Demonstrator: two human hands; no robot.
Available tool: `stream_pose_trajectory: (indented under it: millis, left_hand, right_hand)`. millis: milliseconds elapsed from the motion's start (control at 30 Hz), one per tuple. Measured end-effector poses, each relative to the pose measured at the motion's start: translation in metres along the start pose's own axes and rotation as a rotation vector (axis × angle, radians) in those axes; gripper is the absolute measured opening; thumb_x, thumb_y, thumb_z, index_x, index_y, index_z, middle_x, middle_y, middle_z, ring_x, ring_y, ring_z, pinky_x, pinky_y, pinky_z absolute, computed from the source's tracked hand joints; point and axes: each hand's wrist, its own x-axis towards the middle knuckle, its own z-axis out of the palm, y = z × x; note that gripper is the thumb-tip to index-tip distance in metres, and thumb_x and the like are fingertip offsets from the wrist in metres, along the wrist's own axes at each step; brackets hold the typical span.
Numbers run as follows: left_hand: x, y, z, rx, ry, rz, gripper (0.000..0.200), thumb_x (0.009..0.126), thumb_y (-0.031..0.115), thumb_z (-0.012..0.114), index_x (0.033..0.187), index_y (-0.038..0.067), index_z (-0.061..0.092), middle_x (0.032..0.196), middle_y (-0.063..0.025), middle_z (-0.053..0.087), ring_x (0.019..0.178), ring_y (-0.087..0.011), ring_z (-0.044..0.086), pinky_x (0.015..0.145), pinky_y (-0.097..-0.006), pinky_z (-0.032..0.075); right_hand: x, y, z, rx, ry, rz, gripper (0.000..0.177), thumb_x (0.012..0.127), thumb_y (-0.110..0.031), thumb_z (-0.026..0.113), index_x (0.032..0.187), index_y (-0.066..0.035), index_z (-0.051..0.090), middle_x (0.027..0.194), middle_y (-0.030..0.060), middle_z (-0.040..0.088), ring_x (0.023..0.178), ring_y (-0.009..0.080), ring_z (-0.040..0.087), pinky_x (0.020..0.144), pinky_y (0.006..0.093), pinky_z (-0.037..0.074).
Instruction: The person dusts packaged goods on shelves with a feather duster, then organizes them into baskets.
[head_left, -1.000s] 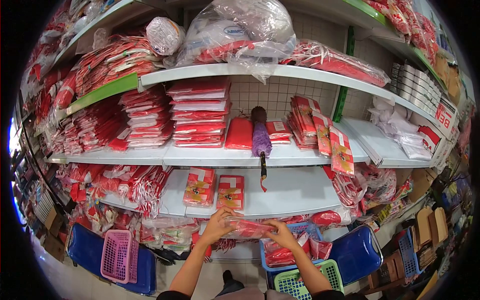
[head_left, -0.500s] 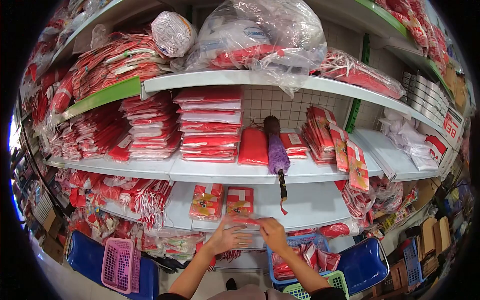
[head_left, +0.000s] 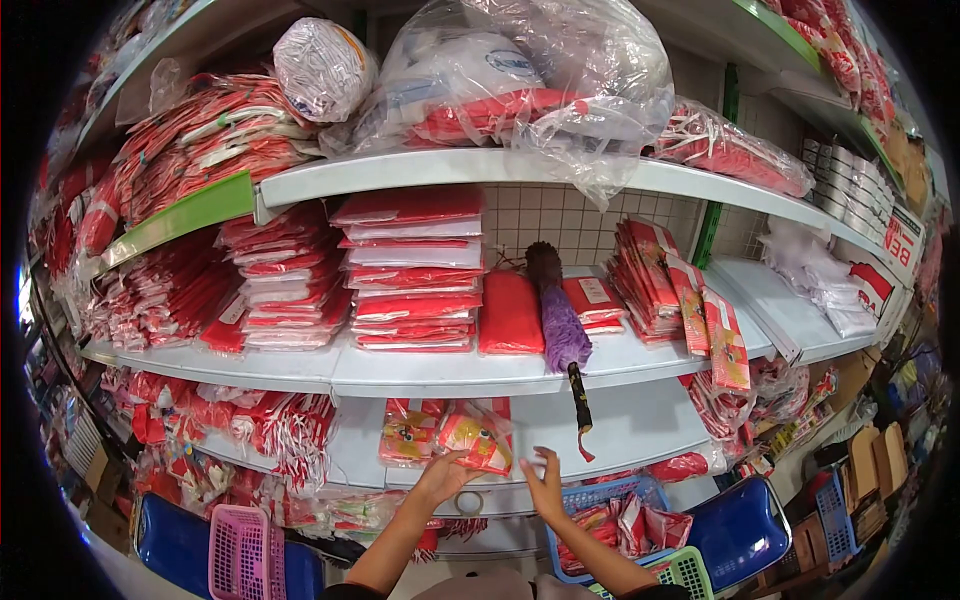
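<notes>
Here, your left hand [head_left: 443, 481], fingers bent, touches the near-left edge of the flat red-and-yellow plastic-wrapped packet [head_left: 478, 440], just ahead and rightward — firm grip or not, I can't tell. Your right hand [head_left: 545, 489] — empty, fingers spread — sits just right of it, apart.

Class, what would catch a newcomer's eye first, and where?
Probably the clear plastic bag on the upper shelf. Next, the purple duster on the middle shelf, its dark handle poking over the front edge. At the lower shelf, the left hand touches a patterned red packet.

Pkts [head_left: 408, 437] on shelf [head_left: 610, 430], L of basket [head_left: 600, 491]
</notes>
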Motion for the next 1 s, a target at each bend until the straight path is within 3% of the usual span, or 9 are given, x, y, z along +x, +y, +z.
stream_pose_trajectory:
  millis: [33, 133, 167, 300, 500, 600, 733, 833, 1000]
  left_hand:
    - [0.002, 0.0, -0.001, 0.001, -0.018, 0.013, 0.036, 0.088, 0.01, 0.042, 0.121, -0.004, 0.036, 0.12, -0.0203, 0.048, 0.113, -0.0307, 0.048, 0.1, -0.0455, 0.035]
    - [0.009, -0.001, -0.002, 0.004, -0.085, 0.059, 0.038, 0.088, 0.011, 0.043, 0.122, -0.005, 0.035, 0.123, -0.02, 0.046, 0.115, -0.03, 0.046, 0.1, -0.0458, 0.035]
    - [0.011, -0.002, -0.002, 0.001, -0.115, 0.08, 0.04, 0.089, 0.012, 0.043, 0.123, -0.004, 0.034, 0.125, -0.0203, 0.044, 0.116, -0.0298, 0.045, 0.1, -0.046, 0.034]
    - [0.018, 0.001, -0.004, -0.043, -0.077, 0.109, 0.04, 0.088, 0.016, 0.048, 0.121, -0.002, 0.035, 0.123, -0.0186, 0.045, 0.115, -0.0297, 0.044, 0.1, -0.0469, 0.034]
    - [0.086, -0.038, -0.115, -0.011, 0.439, 0.027, 0.033, 0.082, 0.008, 0.059, 0.108, 0.0, 0.039, 0.099, -0.0155, 0.048, 0.097, -0.0319, 0.051, 0.092, -0.0434, 0.045]
    - [0.088, -0.053, -0.138, 0.123, 0.531, 0.014, 0.049, 0.081, 0.003, 0.059, 0.119, -0.002, 0.028, 0.091, -0.0131, 0.047, 0.09, -0.0309, 0.057, 0.08, -0.0437, 0.052]
    - [0.082, -0.068, -0.143, 0.209, 0.509, 0.156, 0.042, 0.087, 0.014, 0.052, 0.117, -0.004, 0.027, 0.11, -0.0271, 0.048, 0.09, -0.0377, 0.059, 0.075, -0.0447, 0.054]
    - [0.078, -0.069, -0.152, 0.371, 0.326, 0.033, 0.041, 0.09, 0.023, 0.046, 0.116, -0.005, 0.032, 0.108, -0.0287, 0.052, 0.088, -0.0393, 0.06, 0.072, -0.0442, 0.054]
    - [0.054, -0.049, -0.118, 0.328, 0.443, -0.319, 0.033, 0.089, 0.028, 0.049, 0.101, -0.004, 0.048, 0.087, -0.0207, 0.062, 0.076, -0.0294, 0.063, 0.064, -0.0358, 0.053]
  right_hand:
    - [0.004, 0.003, -0.004, 0.282, -0.165, 0.424, 0.047, 0.086, -0.031, 0.056, 0.121, -0.005, 0.039, 0.12, 0.0151, 0.045, 0.102, 0.0253, 0.051, 0.076, 0.0369, 0.049]
    - [0.023, 0.018, 0.005, 0.869, -0.434, 0.647, 0.039, 0.089, -0.028, 0.051, 0.12, -0.005, 0.041, 0.118, 0.0142, 0.045, 0.097, 0.0244, 0.054, 0.075, 0.0401, 0.051]
    - [0.027, 0.015, 0.011, 0.929, -0.39, 0.533, 0.039, 0.089, -0.019, 0.05, 0.123, -0.005, 0.039, 0.112, 0.0124, 0.05, 0.096, 0.0214, 0.055, 0.075, 0.0383, 0.052]
    - [0.067, 0.016, 0.02, 0.741, -0.353, 0.27, 0.046, 0.084, -0.004, 0.051, 0.128, -0.006, 0.037, 0.094, 0.0068, 0.058, 0.078, 0.0136, 0.057, 0.063, 0.0264, 0.051]
    - [0.108, 0.138, 0.053, 0.241, -0.317, 0.284, 0.054, 0.074, -0.006, 0.057, 0.125, -0.001, 0.042, 0.076, 0.009, 0.062, 0.062, 0.0154, 0.058, 0.058, 0.0276, 0.048]
    - [0.112, 0.162, 0.059, -0.162, -0.252, 0.22, 0.055, 0.075, 0.0, 0.057, 0.128, -0.005, 0.04, 0.079, 0.0083, 0.063, 0.065, 0.0131, 0.06, 0.057, 0.0269, 0.05]
    - [0.1, 0.123, 0.052, -0.253, -0.171, 0.018, 0.056, 0.065, -0.007, 0.057, 0.121, -0.006, 0.048, 0.085, 0.016, 0.064, 0.078, 0.0279, 0.064, 0.071, 0.0325, 0.05]
    - [0.105, 0.133, 0.055, -0.278, -0.217, -0.263, 0.051, 0.067, -0.009, 0.057, 0.117, -0.011, 0.052, 0.101, 0.0178, 0.061, 0.092, 0.0288, 0.059, 0.078, 0.0388, 0.047]
    - [0.08, 0.099, 0.047, -0.719, -0.196, -0.138, 0.048, 0.07, -0.019, 0.058, 0.118, -0.015, 0.054, 0.124, 0.0136, 0.047, 0.115, 0.0303, 0.042, 0.084, 0.0538, 0.036]
